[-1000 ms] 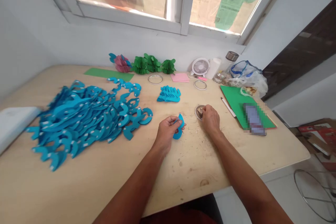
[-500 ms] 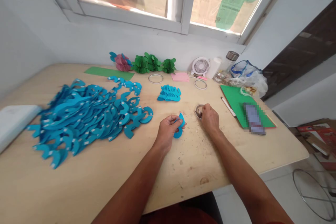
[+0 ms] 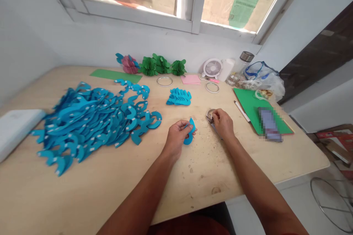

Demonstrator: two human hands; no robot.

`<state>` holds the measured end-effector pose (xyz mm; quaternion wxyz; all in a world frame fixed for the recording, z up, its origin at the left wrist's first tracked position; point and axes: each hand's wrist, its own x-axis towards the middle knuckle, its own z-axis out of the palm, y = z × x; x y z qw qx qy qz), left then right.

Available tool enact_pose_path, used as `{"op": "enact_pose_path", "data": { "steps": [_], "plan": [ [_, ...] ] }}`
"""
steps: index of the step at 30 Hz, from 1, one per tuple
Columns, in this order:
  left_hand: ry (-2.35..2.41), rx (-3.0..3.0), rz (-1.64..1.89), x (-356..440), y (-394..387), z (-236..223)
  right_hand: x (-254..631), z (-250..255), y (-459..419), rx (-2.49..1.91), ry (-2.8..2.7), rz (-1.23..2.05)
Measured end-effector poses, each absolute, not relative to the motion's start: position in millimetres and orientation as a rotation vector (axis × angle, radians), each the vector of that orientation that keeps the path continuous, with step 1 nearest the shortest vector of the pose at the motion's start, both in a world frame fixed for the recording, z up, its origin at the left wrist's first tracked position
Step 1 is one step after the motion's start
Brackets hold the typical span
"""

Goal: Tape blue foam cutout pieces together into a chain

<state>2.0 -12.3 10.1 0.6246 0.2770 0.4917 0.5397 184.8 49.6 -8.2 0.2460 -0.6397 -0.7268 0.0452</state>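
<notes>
My left hand (image 3: 178, 134) is closed on a curved blue paper piece (image 3: 190, 132), pinched between thumb and fingers above the table. The piece bends round, with one end above the thumb and the other below. My right hand (image 3: 224, 123) rests on the table to the right, its fingertips drawn together; what they pinch is too small to make out. Against those fingertips are a roll of tape (image 3: 210, 111) and a metal cutting tool (image 3: 209, 119), both partly covered by the hand. A small stack of folded blue paper pieces (image 3: 178, 97) sits beyond my hands.
A large heap of blue paper pieces (image 3: 93, 117) with white tabs spreads over the left. Green paper shapes (image 3: 162, 64), tape rings (image 3: 164, 81), a fan (image 3: 212, 68) and a bottle (image 3: 244, 62) line the back. A phone (image 3: 268, 123) lies on green card (image 3: 249, 112) at right.
My right hand has shifted slightly, and more of the cutting tool shows beneath it. My left hand keeps its hold on the blue paper piece. The whole view has moved a little.
</notes>
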Motion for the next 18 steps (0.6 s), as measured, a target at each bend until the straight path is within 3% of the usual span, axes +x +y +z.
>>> {"op": "enact_pose_path", "data": {
  "steps": [18],
  "plan": [
    [1.131, 0.647, 1.236, 2.5, -12.7, 11.5, 182.8, -1.8, 46.0, -1.717, -2.242, -0.122]
  ]
}}
